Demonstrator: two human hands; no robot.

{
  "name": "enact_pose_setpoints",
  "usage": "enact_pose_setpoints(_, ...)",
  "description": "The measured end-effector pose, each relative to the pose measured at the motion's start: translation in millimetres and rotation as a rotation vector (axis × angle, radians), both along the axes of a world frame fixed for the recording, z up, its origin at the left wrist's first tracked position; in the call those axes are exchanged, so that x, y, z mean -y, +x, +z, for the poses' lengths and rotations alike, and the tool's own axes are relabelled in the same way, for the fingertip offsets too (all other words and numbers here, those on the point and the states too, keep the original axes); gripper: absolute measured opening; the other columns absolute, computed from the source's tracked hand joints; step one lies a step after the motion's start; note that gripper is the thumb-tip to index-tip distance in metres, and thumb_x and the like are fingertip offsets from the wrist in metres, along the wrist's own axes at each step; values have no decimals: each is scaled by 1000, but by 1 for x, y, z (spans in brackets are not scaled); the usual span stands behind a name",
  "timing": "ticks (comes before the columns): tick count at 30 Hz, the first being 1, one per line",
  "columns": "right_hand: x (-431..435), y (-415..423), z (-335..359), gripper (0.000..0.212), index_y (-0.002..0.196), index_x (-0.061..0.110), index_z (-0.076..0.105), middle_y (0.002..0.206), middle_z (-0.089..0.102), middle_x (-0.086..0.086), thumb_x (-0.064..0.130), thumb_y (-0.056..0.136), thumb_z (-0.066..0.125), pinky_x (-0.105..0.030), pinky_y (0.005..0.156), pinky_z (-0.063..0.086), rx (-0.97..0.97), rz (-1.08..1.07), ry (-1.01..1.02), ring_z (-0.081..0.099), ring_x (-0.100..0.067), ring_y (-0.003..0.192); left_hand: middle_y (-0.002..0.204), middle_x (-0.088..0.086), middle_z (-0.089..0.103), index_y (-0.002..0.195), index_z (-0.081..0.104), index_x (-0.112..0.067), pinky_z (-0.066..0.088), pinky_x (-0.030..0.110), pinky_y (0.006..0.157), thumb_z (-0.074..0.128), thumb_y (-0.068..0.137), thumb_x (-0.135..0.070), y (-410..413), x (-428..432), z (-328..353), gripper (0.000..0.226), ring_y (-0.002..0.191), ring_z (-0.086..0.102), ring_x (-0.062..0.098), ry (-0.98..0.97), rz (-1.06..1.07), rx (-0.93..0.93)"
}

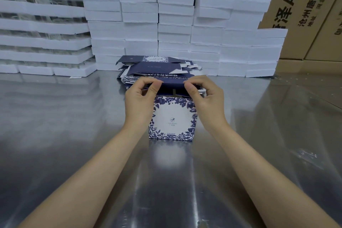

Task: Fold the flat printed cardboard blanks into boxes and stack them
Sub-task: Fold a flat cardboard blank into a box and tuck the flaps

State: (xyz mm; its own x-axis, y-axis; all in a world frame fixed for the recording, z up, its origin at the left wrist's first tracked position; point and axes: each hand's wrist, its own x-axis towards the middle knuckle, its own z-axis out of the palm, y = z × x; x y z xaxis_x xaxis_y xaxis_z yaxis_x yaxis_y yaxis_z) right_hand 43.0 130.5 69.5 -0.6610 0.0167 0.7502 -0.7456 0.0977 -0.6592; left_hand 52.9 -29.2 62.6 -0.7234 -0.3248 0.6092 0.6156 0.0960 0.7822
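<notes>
A white box [173,119] printed with blue leaves stands upright on the steel table [74,116], its near face toward me. Its dark blue top flap [173,83] bends over the opening. My left hand [140,98] pinches the flap's left end between thumb and fingers. At the flap's right end, my right hand [205,98] pinches the same way, palm against the box's right side. Behind the box lies a loose pile of flat navy and white printed blanks [153,68].
White foam blocks [175,24] are stacked in rows along the back of the table, with foam trays [42,29] piled at the left. Brown printed cartons [303,5] stand behind them and at the right.
</notes>
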Motion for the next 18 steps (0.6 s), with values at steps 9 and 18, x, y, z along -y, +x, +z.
enact_pose_setpoints(9, 2, -1, 3, 6, 83, 14, 74, 82, 64, 12, 11, 84, 69, -47, 86, 44, -176, -200, 174, 58, -16, 90, 96, -10, 63, 95, 67, -27, 46, 27, 87, 66, 91, -15, 10, -4, -1, 13, 96, 60, 11, -325, 41, -208)
enact_pose_setpoints(18, 10, 5, -3, 15, 96, 16, 70, 96, 61, 7, 6, 85, 69, -36, 78, 50, -136, -88, 42, 61, -21, 94, 77, -8, 62, 80, 72, -14, 45, 52, 81, 67, 85, -16, 9, -5, 3, 7, 79, 58, 18, -476, 326, -255)
